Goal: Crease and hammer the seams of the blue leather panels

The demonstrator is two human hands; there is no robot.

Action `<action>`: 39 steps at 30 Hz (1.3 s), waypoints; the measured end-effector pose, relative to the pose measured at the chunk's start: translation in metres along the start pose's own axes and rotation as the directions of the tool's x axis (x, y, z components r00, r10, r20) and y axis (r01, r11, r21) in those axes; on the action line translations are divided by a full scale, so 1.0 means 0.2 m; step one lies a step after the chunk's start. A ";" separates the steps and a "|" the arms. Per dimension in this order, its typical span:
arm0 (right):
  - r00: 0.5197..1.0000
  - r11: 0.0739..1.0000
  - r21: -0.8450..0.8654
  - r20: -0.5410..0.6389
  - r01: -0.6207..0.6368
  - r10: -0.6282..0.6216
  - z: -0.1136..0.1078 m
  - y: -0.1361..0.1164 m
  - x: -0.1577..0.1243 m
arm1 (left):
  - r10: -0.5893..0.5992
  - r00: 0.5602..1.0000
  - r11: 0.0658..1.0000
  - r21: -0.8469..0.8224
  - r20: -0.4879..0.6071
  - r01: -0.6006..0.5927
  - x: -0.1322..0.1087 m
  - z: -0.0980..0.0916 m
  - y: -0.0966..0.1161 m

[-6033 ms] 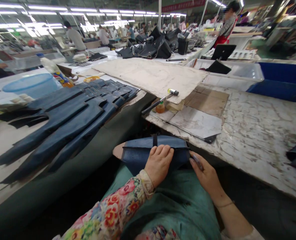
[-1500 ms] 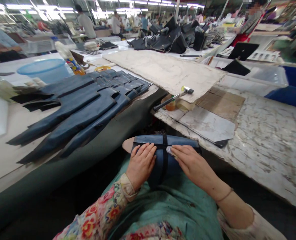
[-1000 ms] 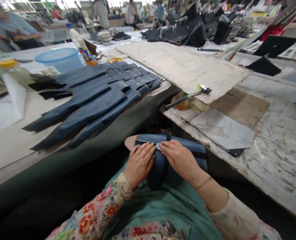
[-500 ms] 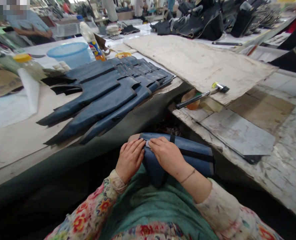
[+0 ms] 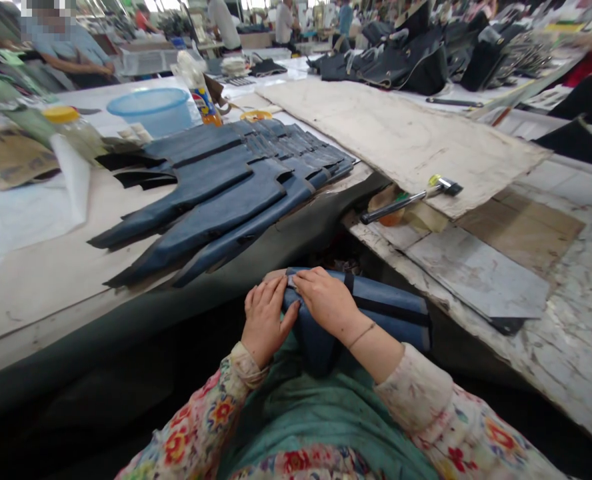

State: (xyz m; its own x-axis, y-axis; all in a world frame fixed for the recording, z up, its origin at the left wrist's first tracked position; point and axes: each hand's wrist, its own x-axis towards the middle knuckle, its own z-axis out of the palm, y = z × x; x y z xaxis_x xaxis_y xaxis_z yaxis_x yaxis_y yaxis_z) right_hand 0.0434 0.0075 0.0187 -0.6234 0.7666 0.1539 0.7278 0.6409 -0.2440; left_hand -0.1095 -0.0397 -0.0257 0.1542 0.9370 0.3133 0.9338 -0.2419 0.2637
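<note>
A blue leather-like panel (image 5: 391, 303) with black strips lies bent across my lap, over the green apron (image 5: 296, 407). My left hand (image 5: 266, 317) grips its left end, fingers close together over the top edge and thumb apart. My right hand (image 5: 326, 300) presses down on the same end, fingertips closed on a small pale grey wad (image 5: 291, 282), perhaps cloth; the fingers hide most of it. Both hands nearly touch. A beige edge of the panel (image 5: 275, 274) shows beyond my left fingertips.
Several similar blue panels (image 5: 216, 200) lie overlapped on the left table. A black-handled hammer (image 5: 401, 205) rests on the right bench near a beige board (image 5: 406, 133). Behind stand a blue basin (image 5: 149, 110), a bottle (image 5: 203, 93) and dark bags (image 5: 391, 60). A person (image 5: 71, 50) is at far left.
My right hand has slid slightly left along the panel's end, the grey wad with it. My left thumb has spread away from the fingers. The view has shifted a little.
</note>
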 end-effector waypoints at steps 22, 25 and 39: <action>0.981 0.978 -0.194 -0.189 -0.077 0.040 -0.18 0.23 -0.62 | 0.044 0.999 0.999 -0.007 0.002 -0.044 0.03 -0.03 0.09; 0.956 0.984 -0.130 -0.281 -0.119 0.079 -0.13 0.23 -0.71 | 0.031 0.999 1.000 -0.003 0.026 -0.031 0.03 -0.04 0.04; 0.867 0.936 -0.027 -0.386 -0.352 0.315 -0.13 0.29 -1.01 | 0.437 0.876 0.895 -0.195 0.205 -0.401 0.62 -0.13 0.35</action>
State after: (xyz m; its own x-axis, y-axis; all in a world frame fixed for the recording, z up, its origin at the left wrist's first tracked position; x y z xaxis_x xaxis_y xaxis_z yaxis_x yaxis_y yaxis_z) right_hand 0.2192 -0.1077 -0.0014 -0.2007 0.8819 0.4265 0.9082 0.3308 -0.2565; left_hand -0.0332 0.0523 0.0557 0.6092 0.7667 0.2027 0.7112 -0.6412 0.2880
